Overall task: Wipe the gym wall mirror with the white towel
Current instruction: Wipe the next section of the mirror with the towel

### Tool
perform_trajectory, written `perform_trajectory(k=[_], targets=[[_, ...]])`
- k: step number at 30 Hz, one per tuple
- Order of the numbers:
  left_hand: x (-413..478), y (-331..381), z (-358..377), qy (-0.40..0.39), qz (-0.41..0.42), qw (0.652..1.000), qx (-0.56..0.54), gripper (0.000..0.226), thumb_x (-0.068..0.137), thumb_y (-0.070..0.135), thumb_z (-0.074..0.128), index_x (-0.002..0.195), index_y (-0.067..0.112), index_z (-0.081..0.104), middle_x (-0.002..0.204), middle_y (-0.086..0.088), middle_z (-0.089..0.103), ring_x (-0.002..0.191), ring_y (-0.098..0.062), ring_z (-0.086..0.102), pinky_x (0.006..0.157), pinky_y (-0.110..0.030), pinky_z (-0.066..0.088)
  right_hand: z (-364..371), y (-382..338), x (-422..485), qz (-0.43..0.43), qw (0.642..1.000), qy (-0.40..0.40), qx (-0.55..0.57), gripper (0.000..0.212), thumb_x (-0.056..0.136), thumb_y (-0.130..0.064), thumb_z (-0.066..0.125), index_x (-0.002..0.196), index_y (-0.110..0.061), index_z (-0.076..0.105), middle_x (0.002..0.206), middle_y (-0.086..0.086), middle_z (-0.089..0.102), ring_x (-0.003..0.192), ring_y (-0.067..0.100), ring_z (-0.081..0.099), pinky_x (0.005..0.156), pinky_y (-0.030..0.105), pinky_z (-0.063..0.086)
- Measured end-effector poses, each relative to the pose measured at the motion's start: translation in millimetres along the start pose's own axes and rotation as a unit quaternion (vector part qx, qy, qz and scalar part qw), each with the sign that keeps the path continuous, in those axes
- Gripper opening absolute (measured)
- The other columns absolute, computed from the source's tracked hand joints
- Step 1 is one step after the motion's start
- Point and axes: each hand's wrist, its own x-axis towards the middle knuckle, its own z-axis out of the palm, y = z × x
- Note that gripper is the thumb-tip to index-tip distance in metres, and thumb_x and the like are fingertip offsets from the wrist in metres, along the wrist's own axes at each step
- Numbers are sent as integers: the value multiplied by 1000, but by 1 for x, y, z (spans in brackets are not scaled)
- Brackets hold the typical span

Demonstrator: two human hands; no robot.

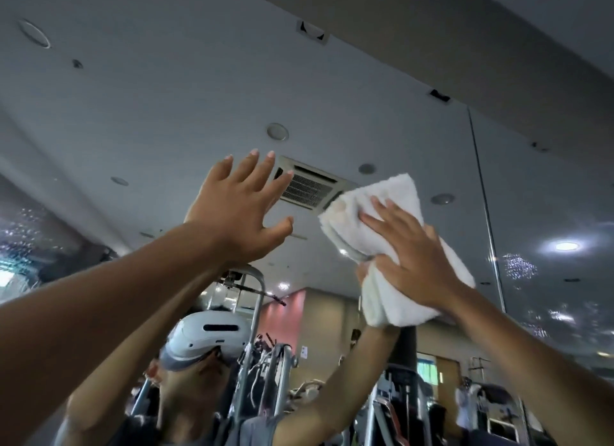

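White towel (392, 193) flattened on mirror (432, 146) under right hand (418, 263), fingers (382, 221) straight; left hand (236, 213) fingers (246, 170) splayed, empty

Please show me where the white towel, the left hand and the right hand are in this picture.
white towel (395, 193), head view, upper fold above the fingers.
left hand (237, 209), head view, back of the hand.
right hand (417, 266), head view, back of the hand.
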Motion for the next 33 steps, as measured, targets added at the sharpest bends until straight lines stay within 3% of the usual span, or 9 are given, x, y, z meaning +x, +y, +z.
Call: perform_trajectory(k=[3, 7, 12, 16, 18, 21, 23, 25, 33], targets=[[-2, -16, -10, -13, 47, 999, 10, 89, 82, 68, 1, 161, 28, 10, 168, -5, 7, 155, -22, 7, 120, -42, 13, -6, 45, 25, 131, 991, 19, -10, 70, 85, -49, 32, 154, -41, 27, 165, -12, 17, 152, 18, 15, 114, 61, 24], [-2, -43, -17, -26, 116, 993, 26, 88, 84, 66, 3, 160, 24, 14, 166, -2, 11, 154, -18, 14, 114, -38, 24, -16, 27, 128, 296, 953, 64, -11, 64, 91, -47, 32, 153, -37, 24, 160, 5, 27, 144, 33, 27, 113, 63, 23], [-9, -57, -11, 1, 128, 992, 12, 71, 93, 53, 27, 152, 17, 42, 158, -7, 37, 146, -23, 36, 112, -38, 28, -9, -74, 173, 94, 994, 3, -53, 62, 100, -46, 34, 158, -43, 11, 168, -12, 4, 154, 18, 4, 114, 61, 12], [-23, -62, -4, 14, 117, 993, -5, 69, 94, 48, 32, 153, 13, 40, 158, -8, 37, 147, -23, 33, 117, -35, 12, -6, -76, 106, -77, 996, -36, -33, 64, 93, -53, 31, 152, -57, 6, 165, -23, -4, 153, 6, -3, 115, 59, 11], [-29, -61, -7, 22, 80, 997, -3, 73, 95, 52, 27, 155, 11, 32, 162, -10, 26, 150, -23, 25, 119, -37, 6, -9, -41, 85, -89, 994, -35, -42, 70, 86, -52, 33, 147, -65, 1, 163, -25, 0, 152, 4, 2, 114, 60, 19], [-40, -64, -2, 35, -4, 999, -21, 79, 94, 59, 13, 158, 14, 6, 164, -6, -4, 154, -19, -2, 121, -38, -8, -12, -1, 106, 103, 993, 30, -45, 67, 93, -39, 41, 153, -54, 14, 166, -12, 14, 153, 17, 14, 112, 64, 27], [-45, -66, -1, 39, -16, 999, -28, 80, 94, 59, 10, 158, 13, 5, 163, -5, -5, 154, -19, -5, 122, -38, -8, -11, -15, 140, 240, 968, 58, -50, 60, 97, -38, 37, 155, -40, 22, 167, -7, 15, 151, 22, 15, 113, 65, 21], [-45, -66, 0, 30, -17, 999, -34, 80, 94, 60, 8, 158, 13, 2, 164, -5, -6, 154, -19, -7, 123, -40, -7, -8, -50, 163, 274, 957, 72, -56, 60, 98, -39, 34, 156, -36, 21, 167, -4, 14, 151, 24, 14, 113, 64, 18], [-79, -72, 5, 26, 18, 999, -11, 77, 99, 58, 13, 157, 9, 18, 165, -13, 14, 154, -27, 11, 123, -52, 11, 22, -135, 57, -77, 995, -16, -56, 67, 88, -50, 34, 154, -42, 23, 167, -8, 12, 154, 18, 10, 108, 60, 23]])
